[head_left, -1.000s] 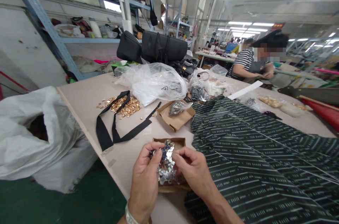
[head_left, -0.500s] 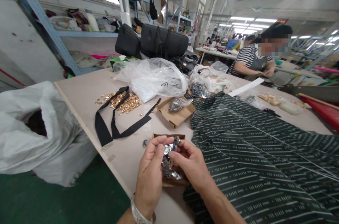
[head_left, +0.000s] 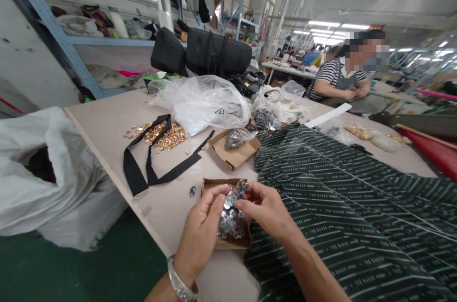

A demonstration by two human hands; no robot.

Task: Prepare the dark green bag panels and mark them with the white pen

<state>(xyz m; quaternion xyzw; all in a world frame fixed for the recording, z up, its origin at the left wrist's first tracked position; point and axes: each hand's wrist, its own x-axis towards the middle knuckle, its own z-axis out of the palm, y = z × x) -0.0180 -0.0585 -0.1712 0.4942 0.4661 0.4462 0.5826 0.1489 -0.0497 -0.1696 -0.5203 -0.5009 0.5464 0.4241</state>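
My left hand (head_left: 202, 226), with a silver bangle at the wrist, is over the left side of a small cardboard box (head_left: 233, 244). Its thumb and fingers pinch a few shiny washers (head_left: 229, 199). Opposite it, my right hand (head_left: 269, 208) is closed on a small cluster of metal snap fasteners (head_left: 242, 189), held above the box's right edge. Loose silver washers (head_left: 231, 224) with holes in them lie inside the box below both hands. One small metal snap (head_left: 192, 190) sits on the table left of the box.
Behind the box are an open carton (head_left: 232, 158) with a bagged lot of metal parts, a black strap (head_left: 135, 169), gold-coloured pieces (head_left: 173, 138) and a clear plastic bag (head_left: 214, 102). Dark printed fabric (head_left: 339, 216) covers the right. A person (head_left: 339, 78) sits across the table.
My hands have moved apart, the right one going rightward with the snap fasteners. More of the box and its washers now shows between them. The view has shifted slightly.
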